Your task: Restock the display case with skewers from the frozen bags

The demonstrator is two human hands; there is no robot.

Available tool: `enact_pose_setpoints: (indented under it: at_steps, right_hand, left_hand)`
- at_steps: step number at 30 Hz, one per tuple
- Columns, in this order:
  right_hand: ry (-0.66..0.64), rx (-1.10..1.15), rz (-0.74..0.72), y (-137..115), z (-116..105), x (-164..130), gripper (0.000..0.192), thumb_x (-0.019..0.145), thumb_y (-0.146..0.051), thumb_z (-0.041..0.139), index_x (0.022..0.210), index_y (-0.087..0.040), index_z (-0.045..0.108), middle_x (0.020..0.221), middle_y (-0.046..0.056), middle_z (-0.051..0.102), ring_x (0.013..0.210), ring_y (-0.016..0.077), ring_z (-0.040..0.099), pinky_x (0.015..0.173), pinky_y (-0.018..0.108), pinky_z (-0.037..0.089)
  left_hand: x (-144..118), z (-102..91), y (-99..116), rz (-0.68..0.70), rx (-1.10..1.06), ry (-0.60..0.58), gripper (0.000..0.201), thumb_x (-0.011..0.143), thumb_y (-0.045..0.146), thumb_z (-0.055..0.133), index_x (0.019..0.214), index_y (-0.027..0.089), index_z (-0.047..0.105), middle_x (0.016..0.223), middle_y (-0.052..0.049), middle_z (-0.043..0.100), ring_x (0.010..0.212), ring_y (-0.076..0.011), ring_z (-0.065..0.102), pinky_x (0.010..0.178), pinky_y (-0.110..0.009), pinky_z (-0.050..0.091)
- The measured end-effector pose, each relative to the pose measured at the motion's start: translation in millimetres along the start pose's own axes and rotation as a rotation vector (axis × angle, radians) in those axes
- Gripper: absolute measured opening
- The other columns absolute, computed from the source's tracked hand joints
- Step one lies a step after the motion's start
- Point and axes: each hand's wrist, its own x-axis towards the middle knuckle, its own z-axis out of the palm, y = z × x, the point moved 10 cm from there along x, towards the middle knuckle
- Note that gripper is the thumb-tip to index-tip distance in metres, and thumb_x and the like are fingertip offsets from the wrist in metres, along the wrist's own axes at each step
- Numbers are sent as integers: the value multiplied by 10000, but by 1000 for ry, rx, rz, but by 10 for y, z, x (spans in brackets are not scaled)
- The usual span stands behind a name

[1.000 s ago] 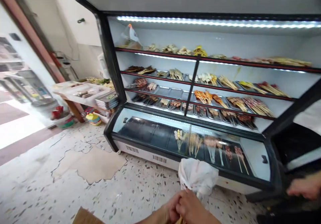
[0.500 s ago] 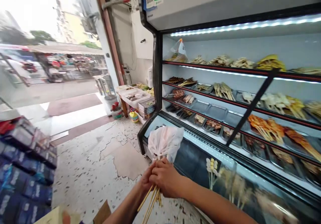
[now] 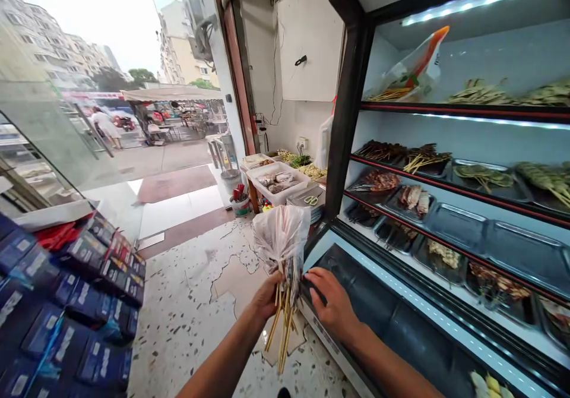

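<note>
Left hand (image 3: 266,296) is gripping, fingers closed, a bundle of pale bamboo skewers (image 3: 282,327) whose tops are wrapped in a thin white plastic bag (image 3: 281,237), near centre. Right hand (image 3: 332,303), joined to the bundle a moment ago, is now spreading open-fingered, empty, on the black-framed glass display fridge (image 3: 351,119) at right, leaving the bundle to one hand.

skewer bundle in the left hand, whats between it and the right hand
Nothing: in the head view the right hand sits just beside the bagged skewer bundle that the left hand grips.
</note>
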Motion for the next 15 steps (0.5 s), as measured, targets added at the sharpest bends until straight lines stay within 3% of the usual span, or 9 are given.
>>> enact_pose_setpoints:
  at_steps: [4,8,12,15]
  right_hand:
    - [-50,-50,111,551,410,950,260,850,-241,501,1093,-216,589,982,53,570,917,152,505,830,297,450]
    - [-269,-329,123,1039,960,1828,200,782,-330,594,909,-194,666,925,67,577,936,210,477,827,358,420]
    - [-537,-530,52,1528,1424,2325,195,775,-267,575,795,-103,677,881,131,592,933,250,483,786,360,407]
    - [-632,-464,-63,1792,1611,2540,219,822,-256,519,810,-94,666,844,117,603,865,202,507,817,331,389]
  left_hand:
    - [545,-155,579,-5,-18,28,183,614,135,557,791,117,604,586,-34,639,558,-164,612,607,-274,514]
    - [1094,-243,876,-65,8,-9,165,593,122,547,749,110,600,620,-56,652,584,-186,625,628,-295,514]
    - [1609,-450,1078,-158,77,20,147,579,117,529,704,82,598,593,-75,641,518,-169,596,565,-272,497]
    - [1952,-467,1301,-197,69,-82,202,610,158,537,783,81,604,652,-84,653,574,-177,613,574,-273,495]
